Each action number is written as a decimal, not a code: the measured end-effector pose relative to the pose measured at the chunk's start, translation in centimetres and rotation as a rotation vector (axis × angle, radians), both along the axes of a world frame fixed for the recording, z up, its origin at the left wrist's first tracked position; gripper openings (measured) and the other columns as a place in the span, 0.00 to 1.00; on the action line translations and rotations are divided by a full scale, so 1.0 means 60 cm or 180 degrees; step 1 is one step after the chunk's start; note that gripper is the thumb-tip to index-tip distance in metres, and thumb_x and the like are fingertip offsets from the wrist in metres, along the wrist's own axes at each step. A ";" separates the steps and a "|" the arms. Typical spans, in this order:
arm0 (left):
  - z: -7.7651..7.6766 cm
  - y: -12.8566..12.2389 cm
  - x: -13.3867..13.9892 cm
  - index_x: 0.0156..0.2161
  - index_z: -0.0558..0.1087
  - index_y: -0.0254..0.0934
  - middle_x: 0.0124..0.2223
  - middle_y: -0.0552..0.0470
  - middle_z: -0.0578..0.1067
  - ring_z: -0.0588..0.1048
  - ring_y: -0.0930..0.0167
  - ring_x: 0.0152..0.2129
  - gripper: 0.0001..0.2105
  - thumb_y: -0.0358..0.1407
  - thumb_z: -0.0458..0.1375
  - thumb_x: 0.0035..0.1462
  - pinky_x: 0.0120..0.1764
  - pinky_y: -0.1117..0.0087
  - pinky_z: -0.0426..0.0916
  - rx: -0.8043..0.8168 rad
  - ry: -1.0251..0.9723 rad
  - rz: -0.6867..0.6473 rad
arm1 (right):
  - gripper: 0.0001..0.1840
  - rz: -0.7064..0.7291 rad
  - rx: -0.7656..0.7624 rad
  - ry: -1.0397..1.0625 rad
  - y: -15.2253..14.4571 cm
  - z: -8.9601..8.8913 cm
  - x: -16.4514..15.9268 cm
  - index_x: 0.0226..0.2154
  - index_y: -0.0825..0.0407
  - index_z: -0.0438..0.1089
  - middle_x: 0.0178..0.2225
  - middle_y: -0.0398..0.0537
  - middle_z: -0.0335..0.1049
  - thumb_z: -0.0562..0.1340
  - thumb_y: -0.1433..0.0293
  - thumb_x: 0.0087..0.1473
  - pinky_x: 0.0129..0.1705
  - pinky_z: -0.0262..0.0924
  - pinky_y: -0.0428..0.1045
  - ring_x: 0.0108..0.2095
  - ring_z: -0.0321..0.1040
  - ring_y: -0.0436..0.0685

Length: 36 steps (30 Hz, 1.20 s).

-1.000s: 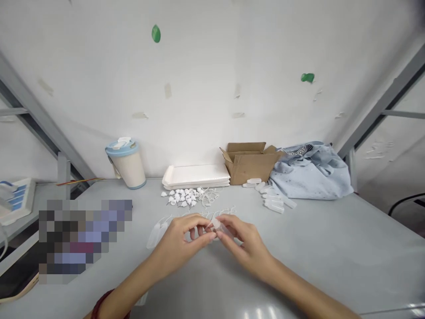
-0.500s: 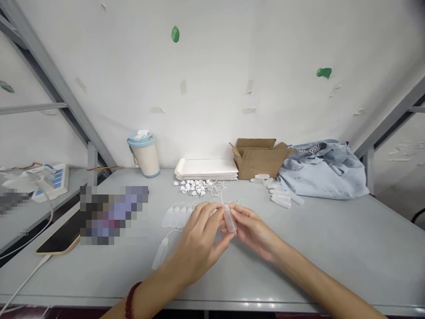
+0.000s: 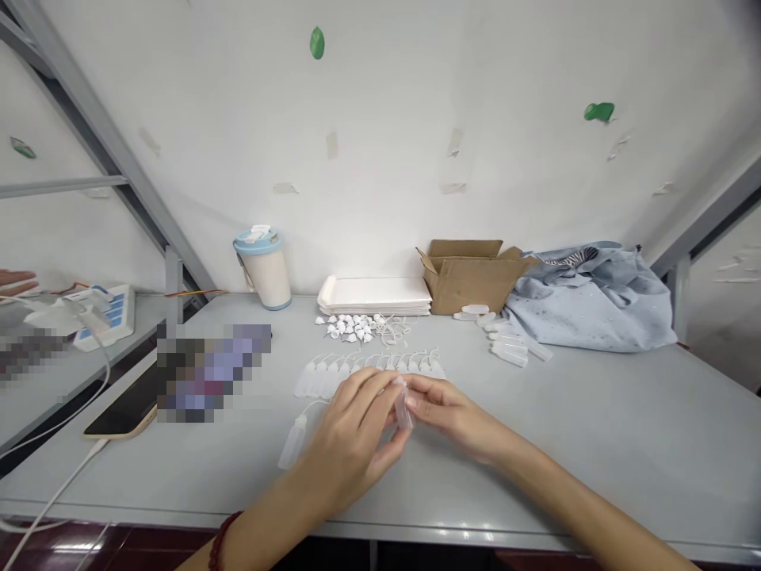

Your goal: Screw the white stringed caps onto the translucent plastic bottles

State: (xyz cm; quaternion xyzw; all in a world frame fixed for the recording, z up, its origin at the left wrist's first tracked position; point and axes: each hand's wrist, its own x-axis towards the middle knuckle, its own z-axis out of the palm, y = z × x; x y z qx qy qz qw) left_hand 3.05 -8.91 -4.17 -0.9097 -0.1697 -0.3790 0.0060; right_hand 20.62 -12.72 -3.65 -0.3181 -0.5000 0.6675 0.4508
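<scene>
Between my two hands I hold a small translucent plastic bottle (image 3: 403,411), slightly tilted, over the table (image 3: 476,492). My left hand (image 3: 355,424) has its fingers at the bottle's top and its thumb near the bottom. My right hand (image 3: 445,411) pinches its side from the right; some of those fingers are hidden. Behind the hands lies a row of similar bottles (image 3: 315,379) with thin white strings at their tops. A single bottle with a string (image 3: 292,446) rests left of my left hand. Small white caps (image 3: 350,327) and loose strings (image 3: 395,330) are heaped farther back.
Bottles without strings (image 3: 509,350) lie at right by a bluish cloth (image 3: 594,309). A cardboard box (image 3: 476,285), white stack (image 3: 374,296) and blue-lidded cup (image 3: 265,274) stand behind. At left are a phone (image 3: 122,408), a power strip (image 3: 112,316) and another person's hand (image 3: 17,281).
The bottle and both hands have shifted slightly left, and my left fingers now bend over the bottle's top. The view has tilted a little. Another person's hand has appeared at the far left.
</scene>
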 end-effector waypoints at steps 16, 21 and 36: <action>0.035 0.014 -0.165 0.49 0.66 0.39 0.49 0.48 0.71 0.63 0.63 0.49 0.20 0.28 0.57 0.49 0.48 0.64 0.68 -0.1165 0.1369 0.0094 | 0.13 -0.0484 -0.0019 -0.1325 0.008 0.003 0.022 0.37 0.53 0.72 0.30 0.49 0.73 0.61 0.61 0.53 0.23 0.56 0.45 0.27 0.68 0.52; 0.039 0.024 -0.171 0.48 0.68 0.40 0.47 0.51 0.72 0.65 0.65 0.47 0.20 0.27 0.57 0.48 0.47 0.65 0.67 -0.1317 0.1537 0.0032 | 0.13 -0.0562 -0.0108 -0.1428 0.014 -0.006 0.022 0.36 0.54 0.72 0.29 0.49 0.73 0.62 0.61 0.52 0.23 0.55 0.45 0.26 0.66 0.51; 0.022 0.044 -0.186 0.51 0.65 0.39 0.53 0.49 0.67 0.60 0.63 0.52 0.22 0.27 0.56 0.49 0.52 0.61 0.63 -0.1694 0.1606 -0.0002 | 0.15 -0.0778 -0.0082 -0.1733 0.015 -0.005 0.039 0.36 0.52 0.72 0.28 0.48 0.72 0.60 0.59 0.54 0.24 0.53 0.47 0.24 0.63 0.51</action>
